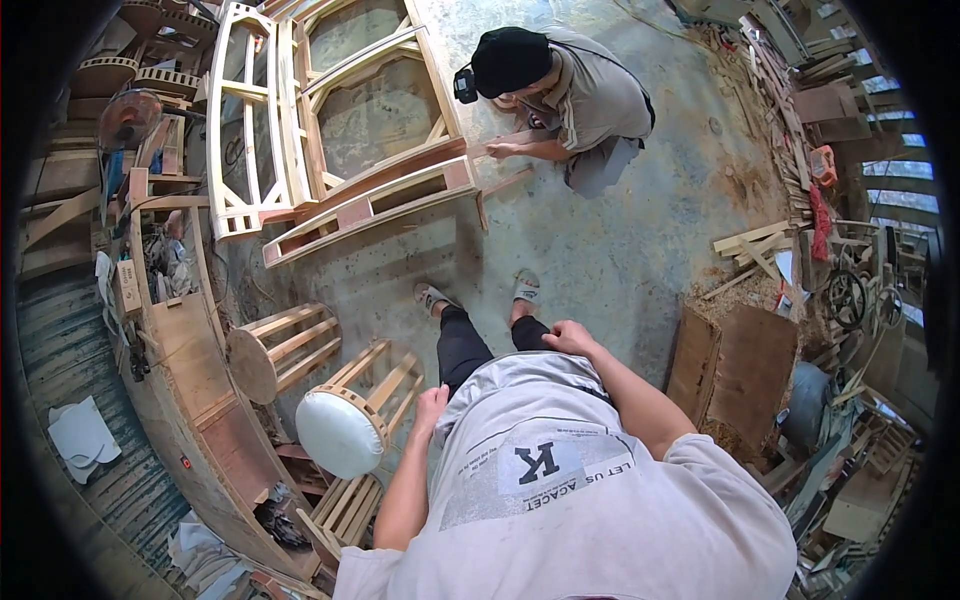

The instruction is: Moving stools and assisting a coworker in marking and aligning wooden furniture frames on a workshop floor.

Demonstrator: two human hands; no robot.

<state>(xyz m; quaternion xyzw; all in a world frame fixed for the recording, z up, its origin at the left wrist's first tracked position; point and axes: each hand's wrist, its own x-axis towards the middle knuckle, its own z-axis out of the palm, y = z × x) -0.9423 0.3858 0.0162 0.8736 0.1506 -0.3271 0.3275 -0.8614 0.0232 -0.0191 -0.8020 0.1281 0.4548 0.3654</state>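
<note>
My left hand [432,404] hangs beside my left thigh, its fingers curled and nothing showing in them. Nearest to it is a wooden stool [342,431] with a round white padded seat, tipped over with its slatted legs toward the far side. My right hand [568,338] rests by my right thigh with fingers bent in, also without a visible object. Ahead stands a large pale wooden furniture frame [372,207]. Across from me a crouching person [600,95] in a dark cap has a hand [500,149] at the frame's right end.
A second round-topped stool [252,366] lies at the left, near a long wooden bench [215,420]. On the right stands a brown wooden box [752,365] with sawdust around it. Stacked wood strips [750,245] and scrap line the right wall. A fan [129,120] stands far left.
</note>
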